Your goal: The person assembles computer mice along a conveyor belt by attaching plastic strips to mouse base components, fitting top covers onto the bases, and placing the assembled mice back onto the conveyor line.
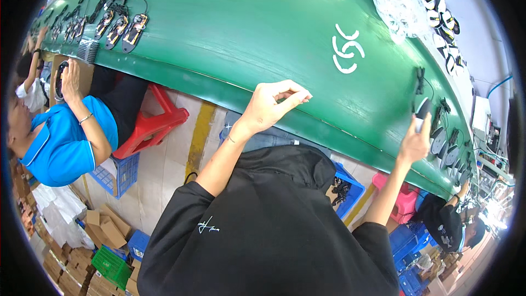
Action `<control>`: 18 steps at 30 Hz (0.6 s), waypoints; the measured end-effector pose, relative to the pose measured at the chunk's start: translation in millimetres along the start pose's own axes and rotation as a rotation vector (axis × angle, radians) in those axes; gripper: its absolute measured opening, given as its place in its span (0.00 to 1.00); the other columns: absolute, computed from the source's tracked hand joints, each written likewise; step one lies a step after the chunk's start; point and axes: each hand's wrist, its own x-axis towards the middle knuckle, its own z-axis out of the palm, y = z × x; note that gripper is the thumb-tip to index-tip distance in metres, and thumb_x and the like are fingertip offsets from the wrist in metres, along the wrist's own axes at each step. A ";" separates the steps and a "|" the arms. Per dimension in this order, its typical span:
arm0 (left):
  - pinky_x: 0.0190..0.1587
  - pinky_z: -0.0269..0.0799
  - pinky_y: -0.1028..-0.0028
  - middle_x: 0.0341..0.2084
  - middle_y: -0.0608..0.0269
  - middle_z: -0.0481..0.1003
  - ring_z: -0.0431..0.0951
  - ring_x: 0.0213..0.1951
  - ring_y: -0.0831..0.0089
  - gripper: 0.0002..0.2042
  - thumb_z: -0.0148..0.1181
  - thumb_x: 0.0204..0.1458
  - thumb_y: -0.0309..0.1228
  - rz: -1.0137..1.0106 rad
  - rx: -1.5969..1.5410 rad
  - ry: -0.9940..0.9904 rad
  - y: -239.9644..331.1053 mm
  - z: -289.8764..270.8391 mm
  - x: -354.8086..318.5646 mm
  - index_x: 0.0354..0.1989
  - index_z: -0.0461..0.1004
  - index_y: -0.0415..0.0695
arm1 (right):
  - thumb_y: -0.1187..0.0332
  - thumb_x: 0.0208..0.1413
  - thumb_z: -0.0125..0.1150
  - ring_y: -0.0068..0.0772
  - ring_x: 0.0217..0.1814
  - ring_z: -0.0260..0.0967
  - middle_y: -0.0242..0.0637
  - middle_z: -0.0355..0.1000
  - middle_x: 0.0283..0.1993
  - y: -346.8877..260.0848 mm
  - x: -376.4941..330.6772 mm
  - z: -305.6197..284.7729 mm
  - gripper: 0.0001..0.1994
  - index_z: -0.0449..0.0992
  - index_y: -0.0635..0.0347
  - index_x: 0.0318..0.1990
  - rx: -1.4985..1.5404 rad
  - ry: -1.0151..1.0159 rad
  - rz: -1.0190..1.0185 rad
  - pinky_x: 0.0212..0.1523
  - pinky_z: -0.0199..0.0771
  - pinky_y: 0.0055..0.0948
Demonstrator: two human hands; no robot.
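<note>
The right hand (415, 143) grips a computer mouse (423, 108) over the right part of the green bench (246, 33). It should be light, stiff and rather smooth, best held by its sides, its shell easily scuffed. Slightly blurred, it looks rounded, dark above, pale grey below. Farther left, the left hand (272, 104) curls its fingers toward the thumb; whether it pinches anything, I cannot tell.

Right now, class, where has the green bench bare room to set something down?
Widest between the corded parts at left and the white curved strips; another patch lies between those strips and the right hand. Crowded: the left end, and right of that hand.
</note>
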 end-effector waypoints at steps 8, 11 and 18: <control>0.47 0.75 0.72 0.37 0.56 0.79 0.79 0.41 0.71 0.08 0.55 0.60 0.25 0.013 -0.055 0.057 1.9 0.1 -4.1 0.41 0.77 0.33 | 0.49 0.55 0.61 0.55 0.75 0.43 0.47 0.50 0.73 -186.9 -2.8 7.5 0.37 0.56 0.54 0.69 0.495 -0.301 -0.740 0.71 0.43 0.51; 0.47 0.75 0.72 0.36 0.56 0.79 0.79 0.40 0.72 0.08 0.56 0.60 0.26 0.053 -0.174 0.105 3.5 2.2 -8.5 0.40 0.76 0.33 | 0.43 0.59 0.51 0.55 0.75 0.43 0.48 0.51 0.72 -260.9 6.8 61.8 0.34 0.59 0.53 0.68 0.450 -0.236 -0.907 0.72 0.42 0.52; 0.51 0.70 0.68 0.41 0.52 0.78 0.76 0.46 0.64 0.14 0.63 0.52 0.31 0.289 1.025 1.037 53.1 -151.0 -26.1 0.44 0.76 0.37 | 0.59 0.63 0.49 0.51 0.68 0.57 0.45 0.61 0.66 -345.0 23.6 86.4 0.23 0.63 0.55 0.64 0.622 -0.251 -0.982 0.69 0.55 0.45</control>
